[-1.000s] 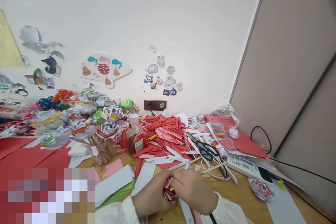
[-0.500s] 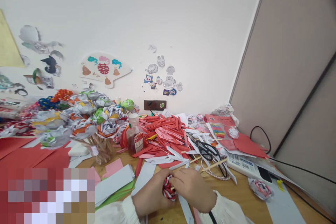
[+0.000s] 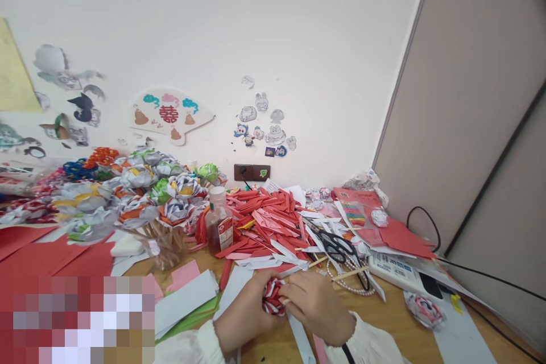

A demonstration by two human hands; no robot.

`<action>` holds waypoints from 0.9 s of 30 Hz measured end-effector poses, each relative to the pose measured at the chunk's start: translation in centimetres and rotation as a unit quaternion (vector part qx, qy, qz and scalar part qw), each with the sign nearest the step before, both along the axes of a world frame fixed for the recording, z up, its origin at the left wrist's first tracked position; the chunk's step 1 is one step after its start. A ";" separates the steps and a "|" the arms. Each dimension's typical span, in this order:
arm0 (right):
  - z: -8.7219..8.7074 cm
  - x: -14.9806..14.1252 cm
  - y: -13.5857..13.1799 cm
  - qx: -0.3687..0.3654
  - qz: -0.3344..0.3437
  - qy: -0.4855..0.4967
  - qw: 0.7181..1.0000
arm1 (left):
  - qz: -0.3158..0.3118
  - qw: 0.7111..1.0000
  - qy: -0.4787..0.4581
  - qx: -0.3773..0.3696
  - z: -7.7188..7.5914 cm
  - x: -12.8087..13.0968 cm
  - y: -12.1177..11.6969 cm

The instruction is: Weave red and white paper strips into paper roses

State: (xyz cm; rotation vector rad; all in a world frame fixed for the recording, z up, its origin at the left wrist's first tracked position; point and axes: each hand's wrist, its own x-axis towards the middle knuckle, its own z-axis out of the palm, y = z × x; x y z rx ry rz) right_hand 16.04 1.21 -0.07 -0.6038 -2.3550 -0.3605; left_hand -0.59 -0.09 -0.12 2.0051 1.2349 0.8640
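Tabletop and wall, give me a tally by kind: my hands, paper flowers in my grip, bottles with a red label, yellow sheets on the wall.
Hands: 2, the left hand and the right hand
Held red-and-white paper flower: 1
Red-labelled bottle: 1
Yellow sheet: 1
Total: 5

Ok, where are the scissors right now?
In the head view, the scissors lie right of the red paper strips, beyond the right hand, near the white beads.
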 end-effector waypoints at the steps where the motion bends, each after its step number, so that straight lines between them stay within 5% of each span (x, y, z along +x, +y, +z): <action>1: 0.0 0.0 0.0 0.004 -0.003 -0.005 1.000 | 0.005 1.000 0.001 -0.002 0.1 0.0 0.0; 12: -1.6 -0.4 0.7 0.051 -0.043 -0.031 0.997 | 0.012 1.000 -0.003 0.012 0.2 0.1 -0.1; 22: 0.1 0.4 0.5 -0.077 0.009 -0.063 0.995 | -0.012 0.999 0.026 0.017 0.0 0.0 -0.1; 27: 0.3 0.5 0.5 -0.081 0.000 -0.071 0.994 | -0.006 1.000 0.027 0.014 -0.3 -0.2 -0.1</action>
